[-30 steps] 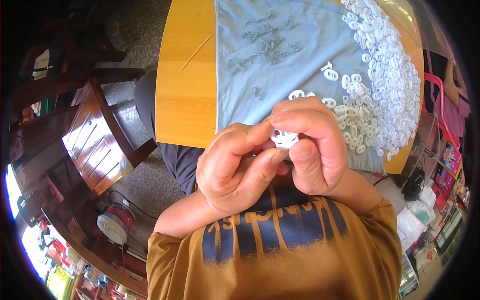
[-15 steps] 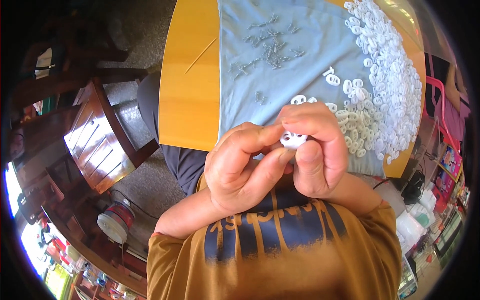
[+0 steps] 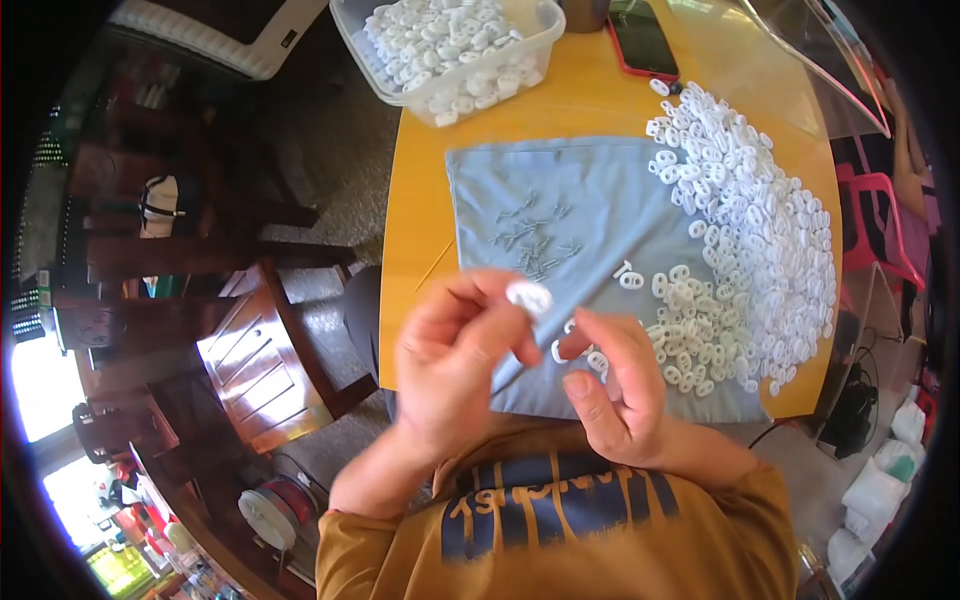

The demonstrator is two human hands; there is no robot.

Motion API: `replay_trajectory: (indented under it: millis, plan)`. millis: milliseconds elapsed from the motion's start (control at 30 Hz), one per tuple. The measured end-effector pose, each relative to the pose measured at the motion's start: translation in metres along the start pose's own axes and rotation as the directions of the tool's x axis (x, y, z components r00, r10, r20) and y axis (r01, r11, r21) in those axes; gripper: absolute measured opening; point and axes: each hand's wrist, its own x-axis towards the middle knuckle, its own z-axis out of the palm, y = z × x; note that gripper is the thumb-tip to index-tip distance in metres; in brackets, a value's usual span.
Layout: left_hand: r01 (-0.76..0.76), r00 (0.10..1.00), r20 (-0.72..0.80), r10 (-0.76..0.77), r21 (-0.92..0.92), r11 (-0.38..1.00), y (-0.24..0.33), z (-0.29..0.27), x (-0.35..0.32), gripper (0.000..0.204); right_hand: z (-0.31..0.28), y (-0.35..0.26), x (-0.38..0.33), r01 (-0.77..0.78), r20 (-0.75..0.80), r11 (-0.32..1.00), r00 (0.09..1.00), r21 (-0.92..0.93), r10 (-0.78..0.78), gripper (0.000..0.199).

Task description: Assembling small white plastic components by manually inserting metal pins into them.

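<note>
My left hand [image 3: 455, 350] is closed in a pinch on a white cord lock [image 3: 528, 297], a small oval plastic piece, blurred by motion. My right hand [image 3: 620, 390] is apart from it, thumb and forefinger spread with nothing between them. Beneath the right fingertips, a few loose cord locks [image 3: 597, 361] lie on the grey-blue cloth [image 3: 540, 385]. Beyond the hands, small metal springs [image 3: 535, 240] are scattered over the cloth. A loose pile of two-hole cord locks [image 3: 690, 325] sits right of my right hand.
A large heap of white pieces [image 3: 770, 240] covers the table's right side. At the far left stands a clear tub [image 3: 440, 100] of white pieces. A phone [image 3: 643, 40] lies at the back of the yellow table [image 3: 420, 200]. A thin stick [image 3: 436, 263] rests near the left edge.
My hands have come apart: the left carries the cord lock up and left, and the right has let go of it and opened. The view has shifted, showing the tub and phone.
</note>
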Motion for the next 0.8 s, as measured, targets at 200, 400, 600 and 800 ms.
replay_trajectory:
  millis: [200, 400, 600, 800]
  plan:
    - [-0.444, 0.893, 0.062, 0.446, 0.291, 0.847, 0.067, 0.004, 0.115, 0.023, -0.003, 0.003, 0.003, 0.077, 0.044, 0.993, 0.996, 0.091, -0.082, 0.032]
    - [-0.461, 0.863, 0.187, 0.469, 0.670, 0.582, 0.049, 0.013, 0.120, 0.031, -0.002, 0.019, -0.005, 0.135, 0.203, 0.959, 0.961, 0.250, -0.188, 0.021]
    - [-0.368, 0.923, 0.381, 0.057, 0.830, 0.420, -0.012, 0.014, 0.061, 0.017, 0.001, 0.021, -0.013, 0.099, 0.343, 0.928, 0.911, 0.360, -0.230, 0.022]
    - [-0.489, 0.864, 0.501, 0.045, 0.815, 0.310, -0.026, 0.006, 0.040, 0.019, 0.000, 0.020, -0.020, 0.133, 0.439, 0.924, 0.850, 0.359, -0.293, 0.017]
